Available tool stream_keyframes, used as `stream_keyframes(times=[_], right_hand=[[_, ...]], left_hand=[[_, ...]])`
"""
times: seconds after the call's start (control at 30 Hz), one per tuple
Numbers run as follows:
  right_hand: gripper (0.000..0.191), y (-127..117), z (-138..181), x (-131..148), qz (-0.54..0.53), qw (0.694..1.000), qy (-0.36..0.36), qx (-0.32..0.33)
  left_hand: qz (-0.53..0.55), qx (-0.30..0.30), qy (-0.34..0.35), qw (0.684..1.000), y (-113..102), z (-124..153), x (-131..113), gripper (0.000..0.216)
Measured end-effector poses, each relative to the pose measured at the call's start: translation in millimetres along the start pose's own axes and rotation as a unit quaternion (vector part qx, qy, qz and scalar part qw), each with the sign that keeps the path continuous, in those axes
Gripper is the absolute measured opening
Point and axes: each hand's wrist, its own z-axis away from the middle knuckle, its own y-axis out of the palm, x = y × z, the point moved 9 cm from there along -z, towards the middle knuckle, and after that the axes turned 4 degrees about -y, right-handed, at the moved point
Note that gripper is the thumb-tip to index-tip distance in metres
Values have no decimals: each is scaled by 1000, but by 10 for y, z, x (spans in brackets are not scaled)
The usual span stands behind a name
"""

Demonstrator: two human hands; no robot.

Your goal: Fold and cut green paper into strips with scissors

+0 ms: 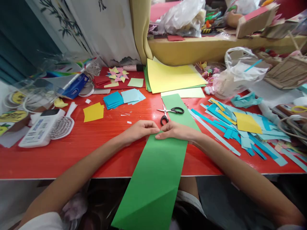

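A long green paper sheet [155, 172] lies across the red table [96, 143] and hangs over its front edge toward me. My left hand [140, 130] pinches the sheet's left edge near its middle, fingers pressed together. My right hand [177, 131] lies on the paper beside it, fingertips pressing the same spot. The two hands' fingertips nearly touch. Black-handled scissors [170, 112] rest just beyond the hands, partly on the green sheet.
Blue paper strips and a yellow square [247, 123] are scattered at the right. Yellow sheets [172, 76], blue squares [124, 97] and a yellow square [93, 112] lie further back. A hairbrush [62, 126] and white device [39, 129] sit at left. Plastic bags clutter the back right.
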Motion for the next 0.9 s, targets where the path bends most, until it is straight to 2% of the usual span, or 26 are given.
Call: stream_keyframes(times=[0.1, 0.27, 0.37, 0.47, 0.63, 0.77, 0.83, 0.9], right_hand=[[33, 0, -46, -15, 42, 999, -17, 2], [37, -272, -39, 92, 54, 994, -66, -68], [34, -487, -10, 118, 11, 989, -74, -127], [34, -613, -18, 100, -38, 982, -89, -163], [28, -626, -68, 69, -117, 966, -132, -188], [26, -584, -89, 58, -173, 956, -153, -182], [22, -613, -76, 60, -195, 948, -164, -188], [18, -705, -32, 60, -199, 939, -172, -221]], left_hand=[[-3, -21, -5, 1000, -49, -28, 50, 24], [-29, -128, 47, 990, -358, -21, -42, 23], [-14, -183, 80, 980, -563, -9, -95, 23], [-3, -206, 96, 974, -673, -12, -113, 24], [0, -230, 108, 967, -723, -6, -114, 23], [3, -246, 129, 961, -743, -2, -108, 23], [6, -265, 131, 955, -805, 0, -78, 23], [15, -298, 138, 945, -925, 19, -47, 22]])
